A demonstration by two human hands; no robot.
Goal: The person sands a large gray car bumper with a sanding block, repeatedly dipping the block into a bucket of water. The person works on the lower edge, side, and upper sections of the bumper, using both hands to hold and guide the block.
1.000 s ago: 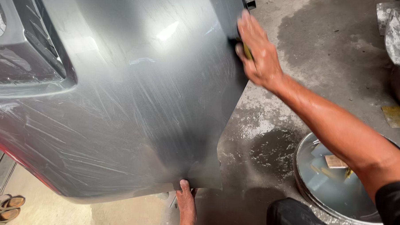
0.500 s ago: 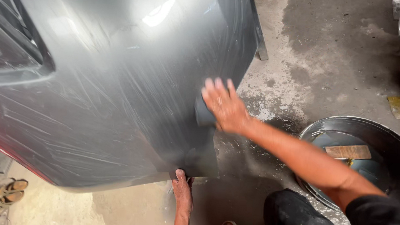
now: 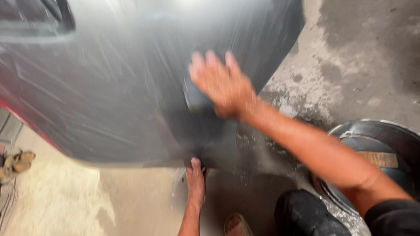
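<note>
A large grey car bumper panel (image 3: 104, 81), wet and streaked, fills the upper left of the head view. My right hand (image 3: 220, 83) lies flat on its lower right part, pressing a small dark pad (image 3: 194, 101) against the surface; the hand is blurred by motion. My left hand (image 3: 196, 178) grips the panel's bottom edge from below.
A round metal basin (image 3: 395, 138) of water with a flat wooden piece in it stands on the wet concrete floor at the right. My dark-trousered knee (image 3: 309, 219) and foot (image 3: 236, 228) are at the bottom. Sandals (image 3: 15, 164) and a red object lie at the far left.
My right hand has slid from the panel's upper right edge down and left across its surface. My left hand has stayed on the bottom edge.
</note>
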